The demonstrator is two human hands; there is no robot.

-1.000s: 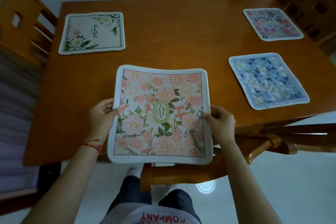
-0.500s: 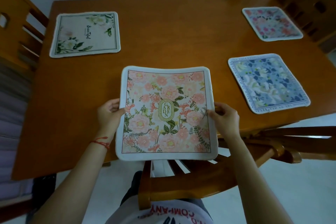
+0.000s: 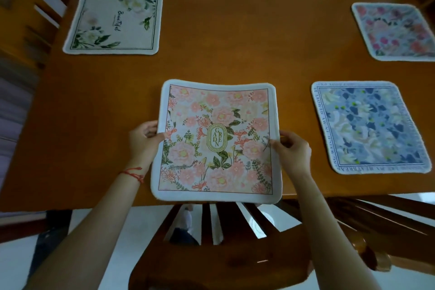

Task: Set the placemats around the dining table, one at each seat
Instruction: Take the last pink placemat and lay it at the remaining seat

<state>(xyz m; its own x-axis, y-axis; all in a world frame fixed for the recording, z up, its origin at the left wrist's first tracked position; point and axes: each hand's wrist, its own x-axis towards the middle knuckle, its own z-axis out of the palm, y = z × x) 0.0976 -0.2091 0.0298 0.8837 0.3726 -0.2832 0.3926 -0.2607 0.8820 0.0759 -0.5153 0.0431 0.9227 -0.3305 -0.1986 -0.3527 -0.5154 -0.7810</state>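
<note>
A pink floral placemat (image 3: 216,141) with "GARDEN" printed in its middle hangs over the near edge of the wooden dining table (image 3: 235,37). My left hand (image 3: 143,141) pinches its left edge and my right hand (image 3: 290,150) pinches its right edge. The mat's near edge slightly overhangs the table edge. Three other mats lie flat: a white and green one (image 3: 113,23) at the far left, a blue one (image 3: 369,127) at the near right, and a pink and blue one (image 3: 395,30) at the far right.
A wooden chair back (image 3: 211,242) stands directly below the held mat, between me and the table. A second chair (image 3: 381,226) angles in at the near right, and another chair (image 3: 21,7) stands at the table's left side. White floor shows below.
Both hands have carried the pink mat forward over the table, so less of it overhangs the near edge. The view has moved closer to the table.
</note>
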